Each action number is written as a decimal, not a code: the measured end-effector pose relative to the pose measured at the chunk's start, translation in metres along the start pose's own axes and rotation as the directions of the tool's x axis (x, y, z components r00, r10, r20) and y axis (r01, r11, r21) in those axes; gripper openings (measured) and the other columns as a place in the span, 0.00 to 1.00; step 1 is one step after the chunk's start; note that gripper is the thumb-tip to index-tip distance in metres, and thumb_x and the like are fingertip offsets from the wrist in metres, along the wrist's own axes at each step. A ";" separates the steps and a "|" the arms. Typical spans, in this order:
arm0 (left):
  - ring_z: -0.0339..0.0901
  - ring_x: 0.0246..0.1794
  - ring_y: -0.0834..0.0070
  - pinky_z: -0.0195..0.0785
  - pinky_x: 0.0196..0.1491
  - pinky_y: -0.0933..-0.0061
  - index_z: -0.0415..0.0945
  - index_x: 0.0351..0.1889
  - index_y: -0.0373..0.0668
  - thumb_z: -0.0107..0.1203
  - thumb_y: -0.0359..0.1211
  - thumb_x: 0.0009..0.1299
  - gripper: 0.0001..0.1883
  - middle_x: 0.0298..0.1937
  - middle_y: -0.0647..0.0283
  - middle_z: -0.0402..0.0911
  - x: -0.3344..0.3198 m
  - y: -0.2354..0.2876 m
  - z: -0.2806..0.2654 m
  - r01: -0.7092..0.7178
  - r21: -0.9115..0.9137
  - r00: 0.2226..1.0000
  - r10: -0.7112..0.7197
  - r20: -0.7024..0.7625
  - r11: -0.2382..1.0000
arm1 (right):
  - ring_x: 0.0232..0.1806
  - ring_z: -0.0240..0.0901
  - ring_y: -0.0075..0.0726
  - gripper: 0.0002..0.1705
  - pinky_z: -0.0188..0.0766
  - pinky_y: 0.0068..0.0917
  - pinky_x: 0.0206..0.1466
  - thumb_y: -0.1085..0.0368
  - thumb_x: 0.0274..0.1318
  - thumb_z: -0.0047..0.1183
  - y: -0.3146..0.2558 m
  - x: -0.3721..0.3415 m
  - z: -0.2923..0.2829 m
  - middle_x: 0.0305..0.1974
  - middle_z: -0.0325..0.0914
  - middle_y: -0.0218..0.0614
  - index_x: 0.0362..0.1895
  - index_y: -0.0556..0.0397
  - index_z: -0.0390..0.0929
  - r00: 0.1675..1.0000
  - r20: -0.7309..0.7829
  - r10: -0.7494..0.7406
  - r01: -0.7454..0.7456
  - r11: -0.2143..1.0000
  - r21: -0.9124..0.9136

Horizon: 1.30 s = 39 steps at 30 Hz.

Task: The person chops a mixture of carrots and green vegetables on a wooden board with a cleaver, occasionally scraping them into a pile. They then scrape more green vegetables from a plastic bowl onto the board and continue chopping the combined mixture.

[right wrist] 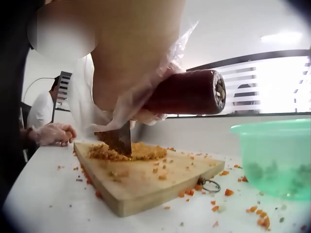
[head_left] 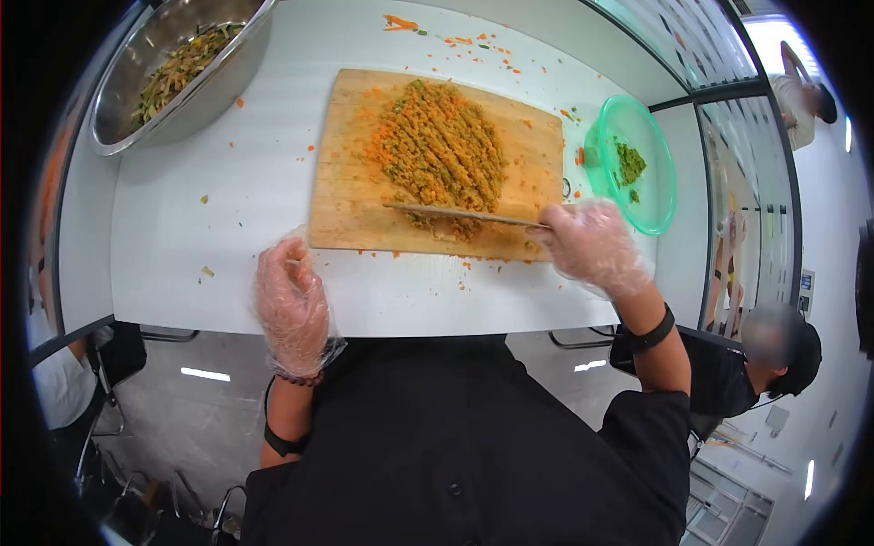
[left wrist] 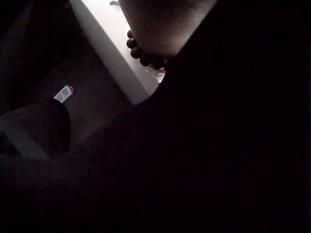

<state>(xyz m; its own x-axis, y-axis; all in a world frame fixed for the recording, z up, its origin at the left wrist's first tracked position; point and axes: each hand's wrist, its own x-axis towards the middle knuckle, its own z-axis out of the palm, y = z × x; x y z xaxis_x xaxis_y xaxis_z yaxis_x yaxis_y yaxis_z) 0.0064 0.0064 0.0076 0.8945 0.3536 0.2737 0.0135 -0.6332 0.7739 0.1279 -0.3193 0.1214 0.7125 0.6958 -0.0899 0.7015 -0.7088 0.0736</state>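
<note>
Head view: the right hand (head_left: 592, 241), gloved in crinkled clear plastic, is gripping a knife (head_left: 464, 215) firmly, fingers wrapping round its handle (right wrist: 187, 92), a smooth dark-red cylinder in the right wrist view. Its thin, flat blade is crossing the near side of moist, ridged orange-green mince (head_left: 446, 150), which is covering the middle of a rectangular wooden board (head_left: 537, 168). Near the board's near left corner, the similarly gloved left hand (head_left: 293, 296) is curving loosely, holding nothing. Translucent green plastic is forming a round bowl (head_left: 659, 196) just beyond the board's right side.

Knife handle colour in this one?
Dark red; the knife handle shows best in the right wrist view.
</note>
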 end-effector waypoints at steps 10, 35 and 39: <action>0.75 0.43 0.62 0.70 0.51 0.64 0.73 0.56 0.39 0.48 0.20 0.63 0.22 0.49 0.55 0.78 -0.003 -0.001 0.000 0.043 0.033 0.999 -0.044 0.017 0.999 | 0.21 0.73 0.54 0.16 0.66 0.48 0.27 0.54 0.64 0.56 -0.005 0.024 -0.004 0.15 0.70 0.44 0.29 0.51 0.71 0.995 0.063 0.077 -0.077 0.997 -0.004; 0.76 0.42 0.57 0.70 0.48 0.59 0.73 0.54 0.37 0.49 0.18 0.60 0.22 0.46 0.54 0.77 0.000 0.000 0.000 -0.001 0.020 1.000 0.001 0.003 1.000 | 0.24 0.72 0.58 0.20 0.67 0.49 0.30 0.54 0.70 0.51 0.024 0.057 -0.001 0.19 0.71 0.48 0.27 0.55 0.72 0.984 -0.170 0.049 -0.023 0.989 0.149; 0.75 0.41 0.57 0.70 0.47 0.59 0.72 0.54 0.37 0.50 0.18 0.59 0.22 0.45 0.55 0.77 -0.001 0.002 -0.003 -0.014 0.038 1.000 0.014 0.011 0.999 | 0.26 0.73 0.58 0.21 0.68 0.50 0.33 0.53 0.70 0.50 0.023 0.062 0.003 0.20 0.72 0.49 0.28 0.55 0.73 0.993 -0.105 0.055 -0.045 0.995 0.092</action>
<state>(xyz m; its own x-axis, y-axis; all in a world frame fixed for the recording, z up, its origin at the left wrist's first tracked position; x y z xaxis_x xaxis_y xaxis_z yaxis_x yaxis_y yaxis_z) 0.0049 0.0070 0.0102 0.8993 0.3373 0.2783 0.0176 -0.6638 0.7477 0.1879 -0.2929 0.1143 0.7472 0.6644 0.0190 0.6646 -0.7470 -0.0138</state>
